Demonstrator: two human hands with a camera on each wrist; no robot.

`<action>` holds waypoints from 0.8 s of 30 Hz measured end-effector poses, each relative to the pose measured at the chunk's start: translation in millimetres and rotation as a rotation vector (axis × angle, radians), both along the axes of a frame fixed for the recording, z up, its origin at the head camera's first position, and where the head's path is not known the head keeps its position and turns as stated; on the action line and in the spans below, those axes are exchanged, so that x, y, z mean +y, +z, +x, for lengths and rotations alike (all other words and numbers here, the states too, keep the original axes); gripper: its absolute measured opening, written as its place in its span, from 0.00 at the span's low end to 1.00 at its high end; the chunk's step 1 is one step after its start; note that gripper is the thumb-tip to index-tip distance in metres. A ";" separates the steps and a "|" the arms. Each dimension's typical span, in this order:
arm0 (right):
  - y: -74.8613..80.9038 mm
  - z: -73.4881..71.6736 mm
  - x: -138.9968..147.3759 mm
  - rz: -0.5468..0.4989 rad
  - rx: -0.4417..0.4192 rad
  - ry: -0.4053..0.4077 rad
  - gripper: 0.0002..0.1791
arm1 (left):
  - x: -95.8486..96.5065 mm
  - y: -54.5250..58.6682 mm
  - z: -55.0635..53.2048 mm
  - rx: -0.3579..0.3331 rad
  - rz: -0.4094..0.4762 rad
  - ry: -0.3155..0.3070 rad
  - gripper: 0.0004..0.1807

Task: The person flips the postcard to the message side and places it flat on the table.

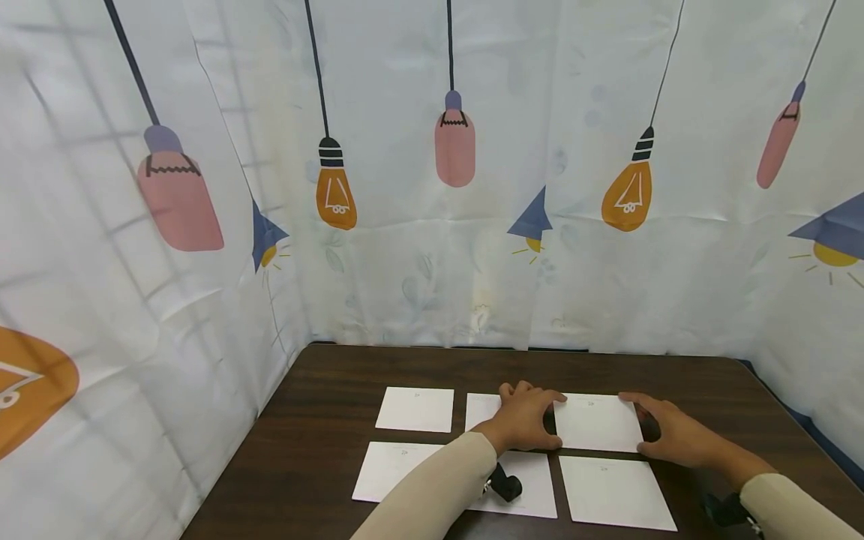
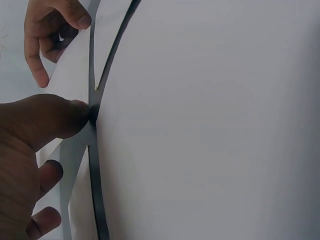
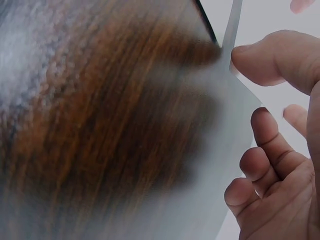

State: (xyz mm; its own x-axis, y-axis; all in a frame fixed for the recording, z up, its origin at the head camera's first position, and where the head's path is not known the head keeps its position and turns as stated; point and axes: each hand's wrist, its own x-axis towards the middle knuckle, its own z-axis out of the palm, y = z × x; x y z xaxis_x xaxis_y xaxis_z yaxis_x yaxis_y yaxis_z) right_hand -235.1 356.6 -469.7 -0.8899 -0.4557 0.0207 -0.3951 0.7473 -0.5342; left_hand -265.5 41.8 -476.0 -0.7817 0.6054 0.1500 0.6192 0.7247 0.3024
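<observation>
White paper cards lie in two rows on a dark wood table, each with a tiny faint mark near its top edge. At the back right card (image 1: 597, 424), my left hand (image 1: 523, 418) holds the left side, thumb at the near corner and index finger at the far one. My right hand (image 1: 678, 431) holds the opposite side in the same way. In the left wrist view, the left thumb (image 2: 65, 117) sits over the gap between cards. The right wrist view shows the right thumb (image 3: 265, 57) at a card corner, the other fingers bent.
The back left card (image 1: 415, 409), the partly covered back middle card (image 1: 481, 407), and the front left (image 1: 394, 469), front middle (image 1: 526, 480) and front right card (image 1: 616, 491) surround the hands. A white curtain (image 1: 405, 285) printed with lamps hangs behind the wood table (image 1: 283, 465).
</observation>
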 end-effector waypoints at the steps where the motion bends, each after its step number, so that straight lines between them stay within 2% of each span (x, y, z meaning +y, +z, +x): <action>1: 0.0 0.1 -0.5 0.000 -0.001 -0.003 0.49 | -0.1 -0.3 -0.1 -0.002 0.000 0.002 0.38; 10: -2.0 -0.4 -1.3 0.011 0.004 -0.014 0.49 | 0.9 0.7 0.1 -0.003 -0.011 0.019 0.38; 16: -2.8 -1.3 0.4 0.007 0.020 0.017 0.48 | 1.1 4.7 1.9 0.009 -0.030 0.033 0.38; 21: -4.2 -0.3 3.3 -0.014 0.010 0.025 0.48 | -0.2 1.9 1.6 0.033 -0.050 0.039 0.39; 24: -6.0 1.2 4.0 -0.021 0.003 0.017 0.48 | -1.4 -0.8 1.5 0.046 -0.049 0.022 0.39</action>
State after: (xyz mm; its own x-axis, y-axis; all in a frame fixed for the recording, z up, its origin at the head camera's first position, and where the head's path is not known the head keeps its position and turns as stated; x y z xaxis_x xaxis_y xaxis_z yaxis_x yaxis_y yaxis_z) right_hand -233.9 360.5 -475.6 -0.8821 -0.4698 0.0335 -0.4092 0.7292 -0.5484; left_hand -264.0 40.3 -476.8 -0.7880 0.5956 0.1562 0.6152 0.7516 0.2377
